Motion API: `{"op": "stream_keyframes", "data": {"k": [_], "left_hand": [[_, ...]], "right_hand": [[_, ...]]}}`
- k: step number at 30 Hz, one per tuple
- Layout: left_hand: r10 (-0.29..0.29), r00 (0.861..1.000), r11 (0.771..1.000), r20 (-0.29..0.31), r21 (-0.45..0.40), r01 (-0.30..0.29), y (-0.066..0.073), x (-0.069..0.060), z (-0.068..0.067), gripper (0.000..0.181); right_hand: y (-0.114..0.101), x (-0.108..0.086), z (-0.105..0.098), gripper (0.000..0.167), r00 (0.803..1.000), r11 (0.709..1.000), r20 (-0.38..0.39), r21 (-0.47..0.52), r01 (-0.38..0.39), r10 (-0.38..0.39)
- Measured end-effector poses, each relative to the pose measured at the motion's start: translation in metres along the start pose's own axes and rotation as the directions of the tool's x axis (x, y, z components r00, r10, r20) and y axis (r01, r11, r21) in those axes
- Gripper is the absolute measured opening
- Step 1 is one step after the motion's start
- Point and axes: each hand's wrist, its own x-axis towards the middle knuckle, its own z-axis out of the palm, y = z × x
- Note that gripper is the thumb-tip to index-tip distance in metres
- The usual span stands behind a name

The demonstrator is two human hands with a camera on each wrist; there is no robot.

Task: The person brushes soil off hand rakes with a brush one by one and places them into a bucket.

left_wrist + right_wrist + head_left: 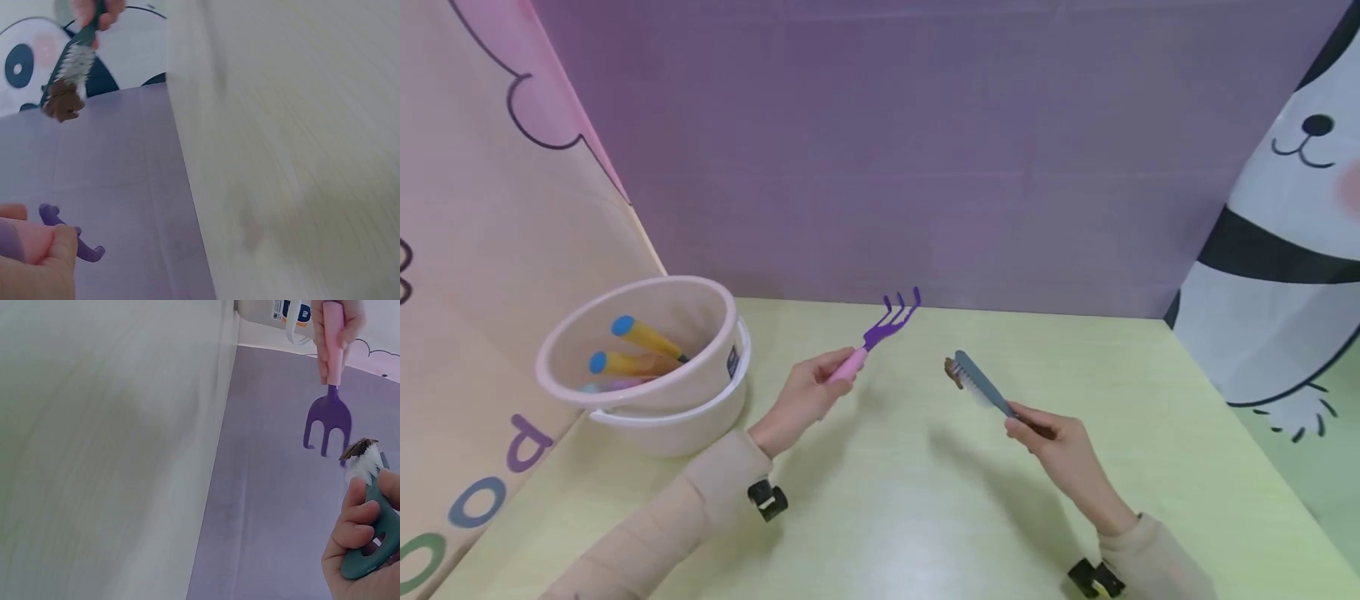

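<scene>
My left hand [808, 387] grips the pink handle of a small hand rake [883, 332], its purple bent prongs pointing up and away. In my right hand [1056, 442] is a dark teal brush [981, 382] with white bristles, held by its handle. A brown lump [64, 101] clings to the bristles at the brush's far end; what it is made of I cannot tell. Both tools are held above the table, apart from each other in the head view. The right wrist view shows the brush's looped handle [369, 557] within the curled fingers.
Two nested white buckets [670, 429] stand at the left of the pale table [880, 517]. Inside the upper one lie yellow-handled tools with blue ends [651, 337]. A purple cloth backdrop [880, 167] rises behind the table, with printed panels at both sides.
</scene>
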Motion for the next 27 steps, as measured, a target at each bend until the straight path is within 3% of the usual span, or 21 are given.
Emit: {"op": "stream_keyframes", "data": {"k": [1, 3, 6, 8, 14, 16, 22, 24, 27], "left_hand": [[-0.022, 1.0, 0.996, -0.003, -0.084, 0.022, 0.001, 0.001, -0.001, 0.048], [-0.058, 0.998, 0.962, 0.014, -0.267, 0.059, 0.003, 0.003, -0.003, 0.049], [-0.077, 0.995, 0.855, 0.056, -0.51, 0.095, 0.005, 0.004, -0.005, 0.05], [-0.086, 0.993, 0.788, 0.076, -0.605, 0.115, 0.005, 0.005, -0.006, 0.051], [-0.106, 0.987, 0.666, 0.121, -0.728, 0.161, 0.0, 0.004, -0.009, 0.053], [-0.103, 0.984, 0.605, 0.148, -0.775, 0.18, -0.002, 0.003, -0.01, 0.053], [-0.134, 0.969, 0.383, 0.206, -0.891, 0.243, -0.008, -0.001, -0.012, 0.054], [-0.15, 0.965, 0.326, 0.217, -0.91, 0.256, -0.01, -0.001, -0.012, 0.054], [-0.159, 0.96, 0.27, 0.231, -0.925, 0.267, -0.012, -0.001, -0.012, 0.053]], "right_hand": [[0.0, 0.0, 0.0, 0.043, 1.0, 1.0, -0.002, -0.001, 0.002, -0.002], [0.002, -0.001, -0.001, 0.043, 1.0, 1.0, -0.004, -0.002, 0.003, -0.003], [0.003, -0.001, -0.002, 0.043, 1.0, 1.0, -0.006, -0.001, 0.001, -0.001], [0.004, -0.001, -0.002, 0.043, 1.0, 1.0, -0.005, -0.001, -0.002, 0.002], [0.004, -0.003, -0.002, 0.043, 1.0, 1.0, 0.005, 0.01, -0.012, 0.012], [0.004, -0.003, -0.002, 0.042, 1.0, 1.0, 0.008, 0.014, -0.019, 0.019], [0.006, -0.003, -0.003, 0.041, 1.0, 1.0, 0.009, 0.011, -0.022, 0.022], [0.007, -0.003, -0.004, 0.041, 1.0, 1.0, 0.01, 0.009, -0.021, 0.021], [0.008, -0.003, -0.005, 0.041, 1.0, 1.0, 0.011, 0.007, -0.02, 0.02]]}}
